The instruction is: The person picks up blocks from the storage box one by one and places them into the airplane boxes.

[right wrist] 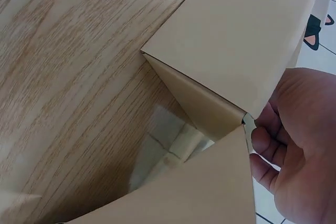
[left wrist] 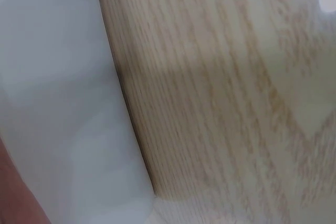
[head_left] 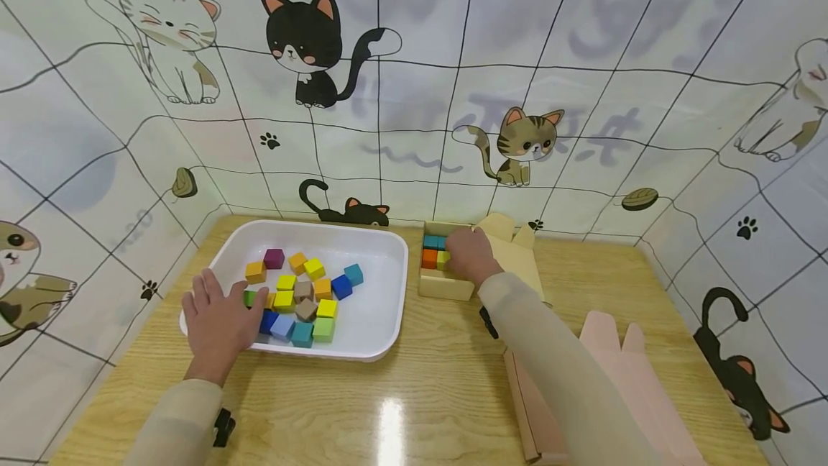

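Observation:
A white tray (head_left: 378, 293) on the left holds several coloured wooden cubes, among them a purple cube (head_left: 274, 258) and a teal cube (head_left: 302, 334). My left hand (head_left: 220, 318) is spread over the tray's near-left part, beside a mostly covered green cube (head_left: 249, 298). To the right, my right hand (head_left: 474, 256) reaches into a small open cardboard box (head_left: 446, 288). Inside it show blue-teal cubes (head_left: 430, 241), an orange-red cube (head_left: 430, 259) and a yellow-green cube (head_left: 443, 260). In the right wrist view, the fingers bend behind the box wall (right wrist: 231, 40); anything between them is hidden.
The box's lid (head_left: 520, 257) lies folded open to its right. Nearer, a pink cardboard box (head_left: 624, 365) with its flaps raised sits partly under the right forearm. A cat-patterned sheet (head_left: 414, 128) rises behind the wooden table (head_left: 336, 408) and along its sides.

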`<state>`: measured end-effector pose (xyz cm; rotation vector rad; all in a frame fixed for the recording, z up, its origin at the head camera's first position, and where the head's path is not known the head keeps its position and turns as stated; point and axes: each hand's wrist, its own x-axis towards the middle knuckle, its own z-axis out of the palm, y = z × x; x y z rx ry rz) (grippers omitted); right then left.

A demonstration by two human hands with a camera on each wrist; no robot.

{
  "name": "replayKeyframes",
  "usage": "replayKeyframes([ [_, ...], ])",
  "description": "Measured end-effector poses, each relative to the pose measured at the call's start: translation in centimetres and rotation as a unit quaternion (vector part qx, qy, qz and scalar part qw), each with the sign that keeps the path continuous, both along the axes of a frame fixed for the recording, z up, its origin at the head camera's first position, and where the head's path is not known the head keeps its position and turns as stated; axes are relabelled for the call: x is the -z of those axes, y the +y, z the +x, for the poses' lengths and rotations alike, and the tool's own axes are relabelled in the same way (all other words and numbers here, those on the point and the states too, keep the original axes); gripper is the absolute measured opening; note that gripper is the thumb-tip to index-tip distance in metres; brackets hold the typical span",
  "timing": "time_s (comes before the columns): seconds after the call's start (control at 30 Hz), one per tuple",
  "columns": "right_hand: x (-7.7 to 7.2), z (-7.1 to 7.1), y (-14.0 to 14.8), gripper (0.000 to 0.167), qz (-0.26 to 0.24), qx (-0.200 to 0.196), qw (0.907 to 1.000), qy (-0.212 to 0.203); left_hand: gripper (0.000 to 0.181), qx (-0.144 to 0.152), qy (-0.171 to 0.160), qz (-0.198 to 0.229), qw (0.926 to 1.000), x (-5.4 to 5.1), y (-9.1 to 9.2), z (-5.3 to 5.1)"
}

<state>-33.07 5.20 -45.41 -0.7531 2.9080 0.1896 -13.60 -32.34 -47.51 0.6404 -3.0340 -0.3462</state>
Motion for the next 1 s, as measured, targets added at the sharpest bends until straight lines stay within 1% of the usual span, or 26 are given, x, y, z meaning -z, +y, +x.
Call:
replayKeyframes([
  [0.17,0.0,0.2,0.0,0.048,-0.007,0.003,1.0000,0.001,0.075,0.001,0.001,-0.002,1.0000,-0.1,0.1,0.1],
  [0.3,0.1,0.2,0.1,0.045,-0.015,0.000,0.9998,0.010,0.074,0.001,0.001,-0.002,1.0000,-0.2,0.1,0.2],
  [0.4,0.3,0.0,0.1,0.038,-0.019,-0.002,0.9996,0.018,0.074,0.001,0.001,0.003,1.0000,-0.3,0.2,0.2],
  [0.5,0.2,-0.1,0.0,0.028,-0.025,-0.006,0.9993,0.026,0.075,0.001,-0.001,0.003,1.0000,-0.3,0.1,0.2],
  [0.57,-0.1,0.0,0.0,0.018,-0.034,-0.008,0.9988,0.035,0.076,0.002,-0.003,0.002,1.0000,-0.2,0.2,0.1],
  [0.67,-0.9,0.4,-0.5,0.017,-0.049,-0.021,0.9972,0.052,0.076,0.001,-0.003,0.000,1.0000,-0.1,0.1,0.1],
  [0.77,-2.1,1.2,-1.7,0.024,-0.071,-0.059,0.9940,0.058,0.077,0.001,-0.001,0.003,1.0000,0.1,-0.1,0.1],
  [0.87,-3.1,2.6,-3.4,0.029,-0.086,-0.122,0.9878,0.043,0.078,0.003,0.001,0.006,1.0000,0.1,-0.2,0.1],
  [0.93,-3.3,3.7,-4.8,0.034,-0.080,-0.166,0.9825,0.028,0.078,0.005,0.002,0.007,1.0000,0.1,-0.2,0.1],
  [1.0,-3.3,4.8,-6.1,0.037,-0.064,-0.203,0.9770,0.016,0.077,0.006,0.003,0.009,0.9999,0.0,-0.1,0.1],
])
